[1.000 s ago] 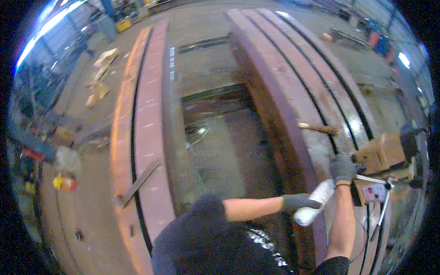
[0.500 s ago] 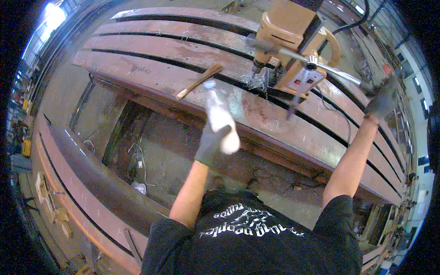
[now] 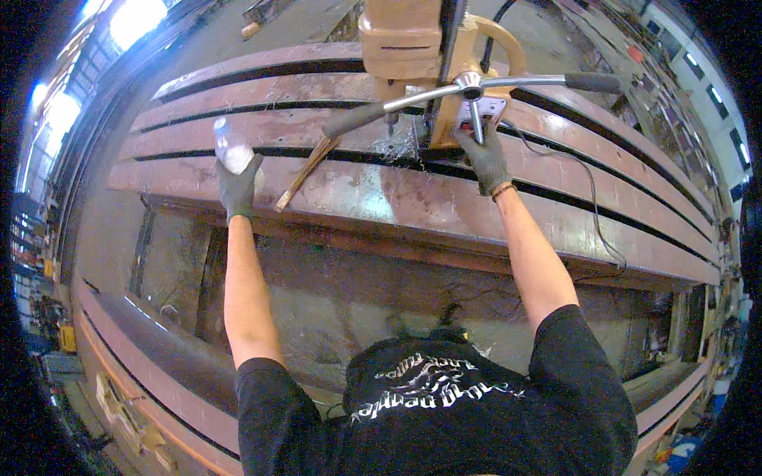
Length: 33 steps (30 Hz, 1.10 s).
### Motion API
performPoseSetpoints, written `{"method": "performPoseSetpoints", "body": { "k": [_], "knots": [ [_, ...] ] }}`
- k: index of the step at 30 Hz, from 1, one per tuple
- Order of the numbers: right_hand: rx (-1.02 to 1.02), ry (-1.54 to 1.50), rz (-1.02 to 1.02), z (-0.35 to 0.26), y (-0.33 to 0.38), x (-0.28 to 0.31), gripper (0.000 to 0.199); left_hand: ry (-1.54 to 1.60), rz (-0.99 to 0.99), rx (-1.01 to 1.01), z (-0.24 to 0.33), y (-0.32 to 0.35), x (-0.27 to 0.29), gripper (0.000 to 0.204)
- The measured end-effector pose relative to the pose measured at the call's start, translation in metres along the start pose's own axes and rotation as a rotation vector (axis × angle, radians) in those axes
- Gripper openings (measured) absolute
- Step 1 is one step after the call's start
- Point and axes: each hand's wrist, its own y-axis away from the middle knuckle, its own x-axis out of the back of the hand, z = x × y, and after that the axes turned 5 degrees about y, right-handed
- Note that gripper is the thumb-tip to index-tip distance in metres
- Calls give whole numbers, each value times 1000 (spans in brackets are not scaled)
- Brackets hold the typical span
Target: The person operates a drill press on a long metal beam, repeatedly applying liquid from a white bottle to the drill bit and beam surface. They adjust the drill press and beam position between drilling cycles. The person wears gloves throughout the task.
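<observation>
A tan magnetic drill stands on a long rusty steel beam, its bit down among metal shavings. My right hand, in a grey glove, is closed around the lower spoke of the drill's three-spoke feed handle. My left hand, also gloved, holds a white plastic bottle upright over the beam, well left of the drill. A wooden-handled brush lies slanted on the beam between the two hands.
Several parallel rusty beams run across the view with dark gaps between them. A black cable trails from the drill over the beam to the right. Below the beam lies a concrete floor, with another beam at lower left.
My right hand came in from the far right and took hold of the drill's handle. My left hand carried the bottle leftward, away from the drill. The view swung over the drill.
</observation>
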Motion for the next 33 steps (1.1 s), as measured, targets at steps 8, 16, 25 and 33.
{"method": "performPoseSetpoints", "body": {
  "k": [8,16,25,33],
  "knots": [
    [264,-92,-184,0,-3,38,47,202,-123,175,-38,-1,-26,106],
    [126,92,62,-4,-3,18,43,-241,84,223,-88,39,-37,77],
    [-3,219,161,-8,4,6,53,-856,-273,-401,-43,75,-106,32],
    [-103,317,169,-1,6,9,50,-441,-608,-175,26,87,-169,36]
  ]
}}
